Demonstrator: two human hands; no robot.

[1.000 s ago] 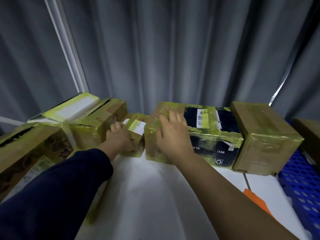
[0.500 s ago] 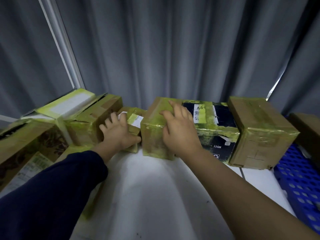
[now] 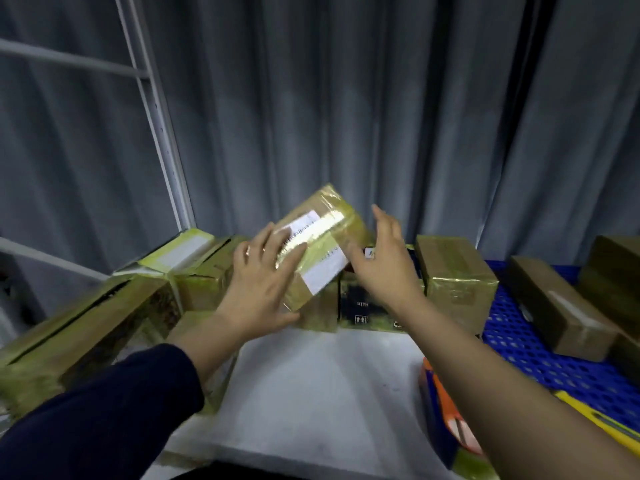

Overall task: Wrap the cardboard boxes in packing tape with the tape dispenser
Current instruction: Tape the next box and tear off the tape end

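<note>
Small cardboard box [image 3: 320, 251], wrapped in glossy yellowish tape w/ white labels, is off the white surface [image 3: 311, 393], tilted, in the air above the back row of taped boxes. My left grip [image 3: 263, 289] clasps it: fingers spread over the labelled face, thumb tucked under the lower edge. My right grip [image 3: 384, 268] is released, fingers straight, just beside the box's right end; can't tell if the thumb touches it. Below sits a black-printed taped box [image 3: 363, 310], w/ a brown taped box [image 3: 453, 271] just beside it on the right. Big taped cartons [image 3: 86, 327] crowd the left side. At right, a blue perforated plastic tray [image 3: 519, 351] carries a long brown box [image 3: 557, 306]. An orange-and-blue item [image 3: 438, 400] peeks out by my right forearm, too hidden to ID. Grey curtain [image 3: 346, 98] hangs at the back.
</note>
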